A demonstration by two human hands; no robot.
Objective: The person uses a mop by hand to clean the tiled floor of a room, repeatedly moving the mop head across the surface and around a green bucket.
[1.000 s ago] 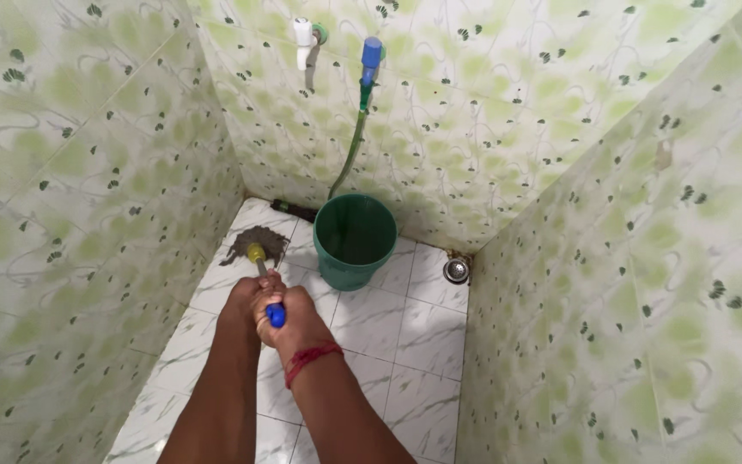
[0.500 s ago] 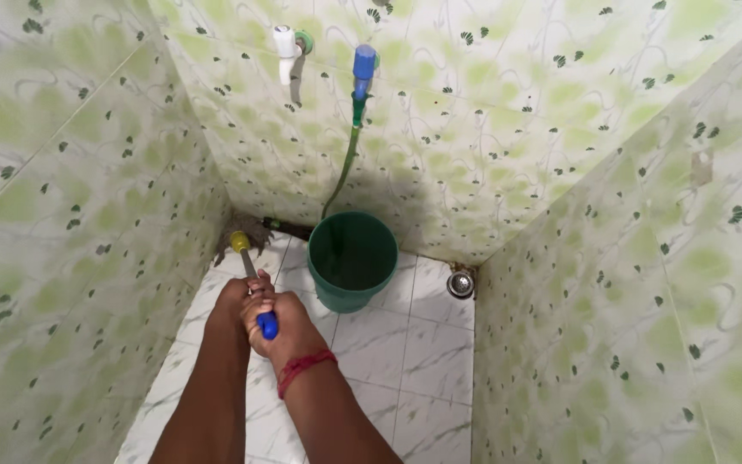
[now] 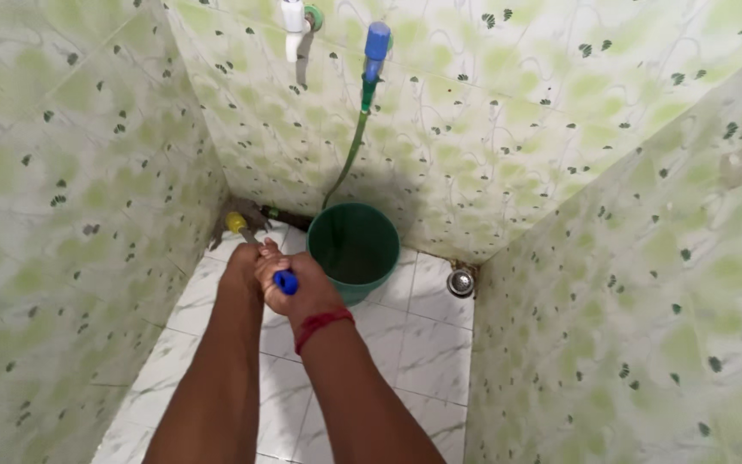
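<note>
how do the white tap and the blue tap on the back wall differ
The white tap has nothing attached, while the blue tap carries a green hose running down toward the green bucket. The white tap sits left of and higher than the blue tap. Both are mounted on the same green-patterned tiled wall.

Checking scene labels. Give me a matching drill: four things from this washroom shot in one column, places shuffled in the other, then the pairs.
Things:
1. bucket
2. floor drain
3. hose
4. red thread

Places:
A. around the right wrist
B. hanging from the blue tap down the back wall
C. on the floor tiles in the right corner
D. on the floor just beyond both hands

Pairs: 1-D, 2-C, 3-B, 4-A
</note>
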